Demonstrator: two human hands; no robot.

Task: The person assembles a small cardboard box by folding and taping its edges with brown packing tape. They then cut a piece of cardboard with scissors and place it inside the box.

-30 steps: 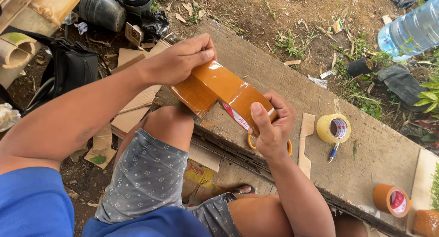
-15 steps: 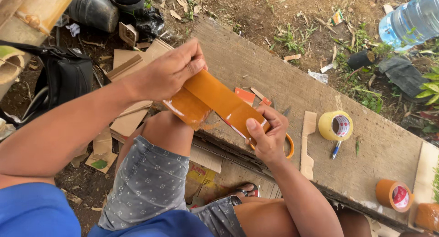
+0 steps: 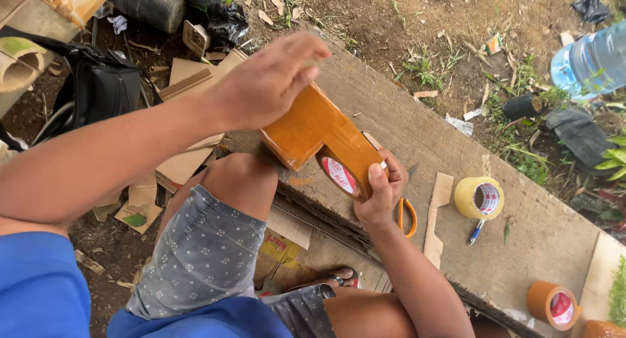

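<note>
— Two hands were on it? Where was the thing?

— Yes. The taped box [image 3: 306,126], brown and glossy, was held above the near edge of the wooden plank [image 3: 417,129], just over the person's knee. The left hand [image 3: 267,84] lay flat on its upper face, fingers stretched out and close together, pressing rather than gripping.

— And the right?

— The right hand [image 3: 381,194] was closed around a brown tape roll [image 3: 345,172] at the box's lower end, thumb on the roll's rim. A strip of tape ran from the roll onto the box.

— Which way did the box run?

— Its long axis slanted from upper left, under the left palm, down to the right toward the roll.

— Anything nearby?

— Orange-handled scissors [image 3: 407,217] lay just beside the right hand, a pale yellow tape roll [image 3: 479,198] farther right.
</note>
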